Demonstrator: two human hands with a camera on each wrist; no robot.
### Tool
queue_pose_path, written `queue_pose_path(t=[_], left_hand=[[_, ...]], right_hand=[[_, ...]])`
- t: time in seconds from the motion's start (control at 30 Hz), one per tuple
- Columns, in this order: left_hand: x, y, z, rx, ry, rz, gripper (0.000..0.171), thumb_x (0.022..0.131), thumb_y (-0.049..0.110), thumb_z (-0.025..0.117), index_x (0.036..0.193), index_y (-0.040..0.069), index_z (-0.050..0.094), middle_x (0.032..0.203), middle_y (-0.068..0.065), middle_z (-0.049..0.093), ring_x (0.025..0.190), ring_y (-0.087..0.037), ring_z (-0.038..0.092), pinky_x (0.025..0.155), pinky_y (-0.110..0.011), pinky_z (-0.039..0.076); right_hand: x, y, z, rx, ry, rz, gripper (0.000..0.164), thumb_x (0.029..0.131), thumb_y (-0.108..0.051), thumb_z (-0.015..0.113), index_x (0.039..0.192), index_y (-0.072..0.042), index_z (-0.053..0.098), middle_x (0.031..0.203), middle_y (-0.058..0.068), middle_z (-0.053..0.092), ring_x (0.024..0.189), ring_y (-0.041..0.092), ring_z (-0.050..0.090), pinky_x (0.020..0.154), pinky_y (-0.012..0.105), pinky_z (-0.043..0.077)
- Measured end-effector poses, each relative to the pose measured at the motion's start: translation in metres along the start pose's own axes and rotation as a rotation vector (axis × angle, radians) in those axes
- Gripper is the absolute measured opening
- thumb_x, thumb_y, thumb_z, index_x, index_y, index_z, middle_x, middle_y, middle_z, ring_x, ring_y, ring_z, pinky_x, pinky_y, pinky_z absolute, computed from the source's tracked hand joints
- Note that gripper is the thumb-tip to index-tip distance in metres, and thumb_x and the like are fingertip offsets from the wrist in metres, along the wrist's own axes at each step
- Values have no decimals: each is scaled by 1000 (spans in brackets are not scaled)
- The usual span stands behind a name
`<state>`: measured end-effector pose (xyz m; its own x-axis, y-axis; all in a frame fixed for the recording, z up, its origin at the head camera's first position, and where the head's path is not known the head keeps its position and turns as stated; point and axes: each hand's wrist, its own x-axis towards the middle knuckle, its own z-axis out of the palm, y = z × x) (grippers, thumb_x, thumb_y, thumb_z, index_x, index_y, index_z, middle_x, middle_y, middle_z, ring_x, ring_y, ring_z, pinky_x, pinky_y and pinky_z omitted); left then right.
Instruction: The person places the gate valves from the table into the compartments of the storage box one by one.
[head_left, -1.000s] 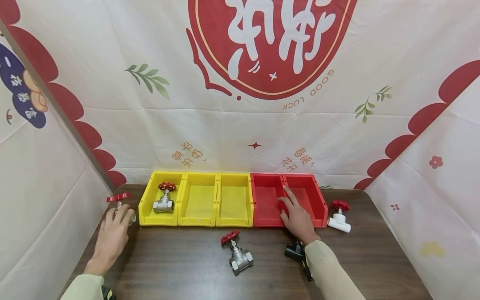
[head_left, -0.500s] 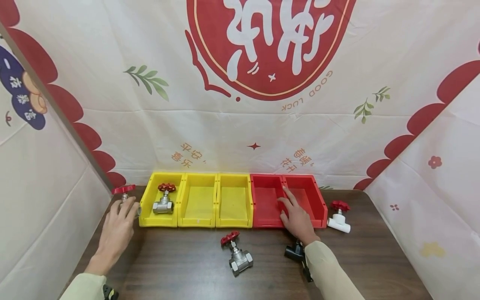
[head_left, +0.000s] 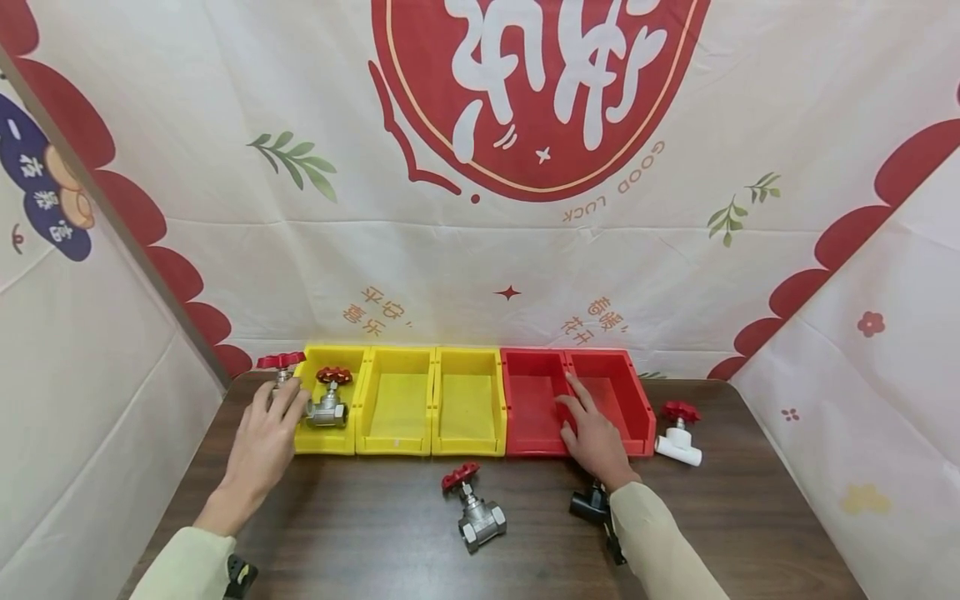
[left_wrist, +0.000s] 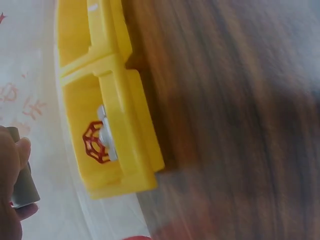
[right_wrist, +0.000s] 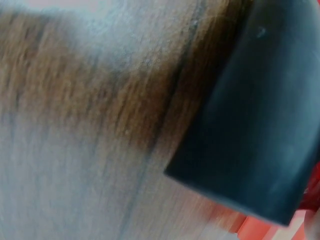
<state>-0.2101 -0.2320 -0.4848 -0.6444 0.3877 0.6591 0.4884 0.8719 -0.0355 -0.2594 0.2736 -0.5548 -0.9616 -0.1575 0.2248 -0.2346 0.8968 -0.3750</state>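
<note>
My left hand grips a valve with a red handwheel and holds it at the left edge of the leftmost yellow bin. In the left wrist view the held valve's grey body shows between thumb and fingers. That bin contains a metal valve with a red wheel. My right hand is over the red bins, its fingers loosely bent at the divider, holding nothing. Beneath its wrist lies a black valve, whose black pipe end fills much of the right wrist view.
Two more yellow bins and two red bins continue the row along the cloth backdrop. Another metal valve lies on the wooden table. A white valve stands right of the red bins.
My left hand has carried its valve up and to the right, from beside the row to the leftmost yellow bin's edge. My right hand has stayed in place.
</note>
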Motion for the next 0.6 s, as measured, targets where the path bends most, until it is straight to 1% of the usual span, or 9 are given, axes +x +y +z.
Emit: queue_pose_path(t=[0.17, 0.3, 0.43, 0.6], left_hand=[[8, 6, 3, -8, -10, 21, 50, 64, -19, 74, 111, -7, 60, 124, -26, 52, 107, -54, 46, 64, -63, 49], [13, 11, 5, -12, -47, 13, 53, 64, -18, 74, 113, -6, 60, 125, -25, 51, 110, -53, 45, 69, -62, 50], [17, 15, 6, -14, -92, -2, 57, 63, -18, 76, 117, -5, 61, 128, -24, 51, 115, -51, 43, 75, -62, 49], [22, 20, 9, -22, -90, -6, 57, 63, -17, 76, 117, -4, 60, 128, -23, 50, 115, -51, 43, 73, -61, 50]], right_hand=[[1, 0, 0, -1, -2, -2, 55, 79, -16, 73, 131, -19, 54, 158, -10, 12, 54, 12, 49, 57, 30, 51], [1, -1, 0, 2, -3, -4, 55, 79, -16, 73, 131, -19, 55, 158, -10, 11, 54, 12, 48, 56, 30, 51], [0, -1, 0, 10, 9, -5, 55, 79, -15, 74, 130, -18, 56, 157, -10, 13, 56, 12, 49, 58, 32, 52], [-1, -1, -1, 6, 10, -10, 55, 78, -16, 74, 130, -19, 55, 157, -8, 14, 60, 14, 51, 60, 35, 54]])
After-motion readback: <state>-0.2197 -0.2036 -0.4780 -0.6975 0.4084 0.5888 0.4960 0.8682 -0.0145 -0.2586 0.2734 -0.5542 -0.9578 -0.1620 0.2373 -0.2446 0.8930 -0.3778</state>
